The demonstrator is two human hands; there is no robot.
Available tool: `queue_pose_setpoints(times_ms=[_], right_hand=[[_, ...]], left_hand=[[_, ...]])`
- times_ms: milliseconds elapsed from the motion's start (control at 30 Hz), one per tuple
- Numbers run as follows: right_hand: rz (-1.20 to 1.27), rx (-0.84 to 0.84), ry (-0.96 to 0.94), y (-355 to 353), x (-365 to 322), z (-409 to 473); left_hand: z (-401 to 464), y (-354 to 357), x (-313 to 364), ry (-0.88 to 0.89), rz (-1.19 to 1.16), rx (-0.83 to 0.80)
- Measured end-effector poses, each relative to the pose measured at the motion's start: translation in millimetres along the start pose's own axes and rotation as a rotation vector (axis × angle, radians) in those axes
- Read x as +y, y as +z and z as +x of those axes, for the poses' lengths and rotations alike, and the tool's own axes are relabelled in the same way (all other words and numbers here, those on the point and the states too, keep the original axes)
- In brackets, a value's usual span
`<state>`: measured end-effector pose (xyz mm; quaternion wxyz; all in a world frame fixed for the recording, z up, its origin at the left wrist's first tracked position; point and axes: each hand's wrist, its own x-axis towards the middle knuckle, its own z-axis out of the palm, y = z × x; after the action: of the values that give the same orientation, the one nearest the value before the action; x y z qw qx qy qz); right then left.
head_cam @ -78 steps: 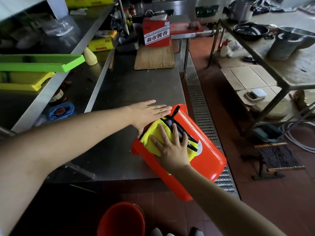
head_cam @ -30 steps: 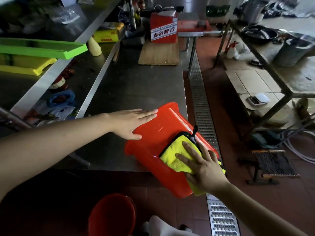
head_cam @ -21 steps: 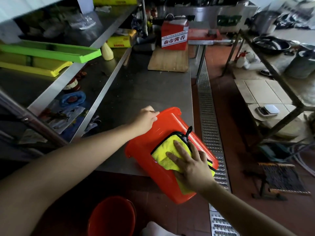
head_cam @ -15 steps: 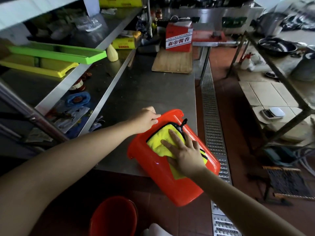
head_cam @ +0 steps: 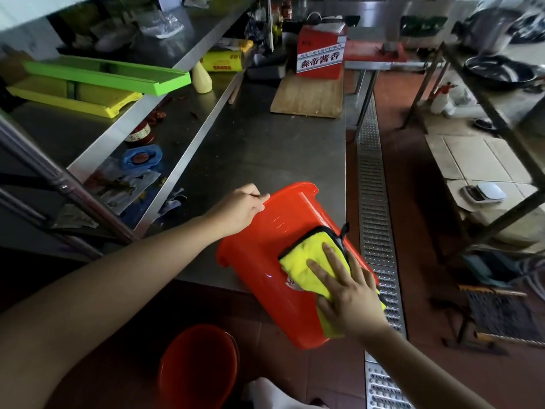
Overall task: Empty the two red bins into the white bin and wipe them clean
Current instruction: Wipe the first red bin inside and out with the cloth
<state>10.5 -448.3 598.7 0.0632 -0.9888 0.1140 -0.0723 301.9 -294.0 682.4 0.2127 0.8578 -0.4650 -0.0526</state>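
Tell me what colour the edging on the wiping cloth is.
Black, round the yellow cloth on the red bin; the head view shows it.

A bin (head_cam: 265, 249) lies tipped over the table (head_cam: 259, 149) edge, another bin (head_cam: 197, 367) on the floor below.

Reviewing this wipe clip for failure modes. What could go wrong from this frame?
1. The red bin lies on its side, its base overhanging the steel table edge; the right hand pressing the yellow cloth there could tip it off.
2. The left hand grips only the rim, so the bin might roll.
3. A fall could hit the second red bin on the floor.
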Motion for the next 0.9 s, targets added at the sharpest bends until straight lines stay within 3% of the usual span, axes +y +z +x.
queue_pose_setpoints(times_ms=[133,300,500,900], right_hand=[[0.024,0.000,0.001,-1.0,-4.6,-5.9],[0.099,-0.037,0.047,-10.5,-25.8,61.0],[0.159,-0.124,0.036,-17.8,-42.1,123.1],[0.118,-0.039,-0.002,1.8,4.2,-42.2]], left_hand=[[-13.1,2.5,-4.1,0.066,-0.013,0.035],[-32.4,2.1,-12.7,0.131,-0.026,0.074],[-46.8,3.1,-20.9,0.065,-0.058,0.095],[-60.5,11.9,-21.0,0.065,-0.070,0.175]])
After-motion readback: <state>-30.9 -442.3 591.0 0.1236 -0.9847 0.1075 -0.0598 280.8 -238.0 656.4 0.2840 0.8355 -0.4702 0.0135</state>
